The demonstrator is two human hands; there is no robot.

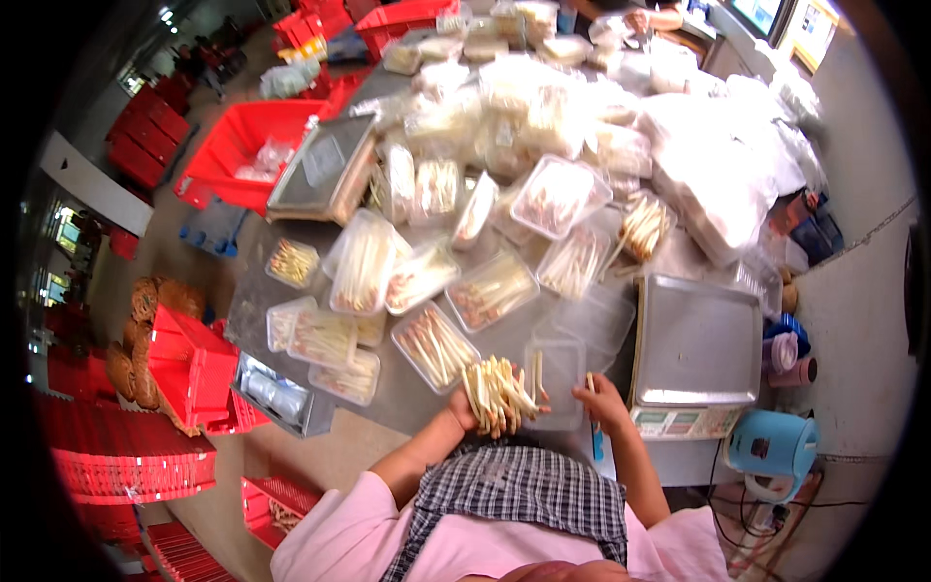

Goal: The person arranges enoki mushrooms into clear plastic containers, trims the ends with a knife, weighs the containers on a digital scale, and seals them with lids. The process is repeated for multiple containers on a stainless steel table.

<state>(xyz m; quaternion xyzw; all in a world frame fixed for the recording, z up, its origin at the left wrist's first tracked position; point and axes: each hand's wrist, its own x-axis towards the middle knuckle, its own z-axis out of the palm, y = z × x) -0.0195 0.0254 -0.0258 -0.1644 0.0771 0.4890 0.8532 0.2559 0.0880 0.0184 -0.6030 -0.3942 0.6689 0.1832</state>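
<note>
My left hand (pixel 463 411) is closed around a thick bunch of pale plant shoots (pixel 500 389) with pinkish ends. To its right lies a shallow clear plastic tray (pixel 564 407) with a few shoots standing along its left side. My right hand (pixel 605 402) is at that tray's right edge, pinching what looks like a single pale shoot (pixel 590 380). Just below this hand shows a narrow blue object (pixel 598 445); I cannot tell whether it is held. A filled tray of shoots (pixel 436 348) sits beyond my left hand, and another filled tray (pixel 492 291) lies behind it.
A weighing scale (pixel 698 342) with a metal pan stands at right, beside a blue electric kettle (pixel 772 447). Wrapped packs (pixel 502 109) are heaped across the back. A second scale (pixel 324 171) and a red crate (pixel 247 145) are at left. Another person's hand (pixel 638 20) shows far back.
</note>
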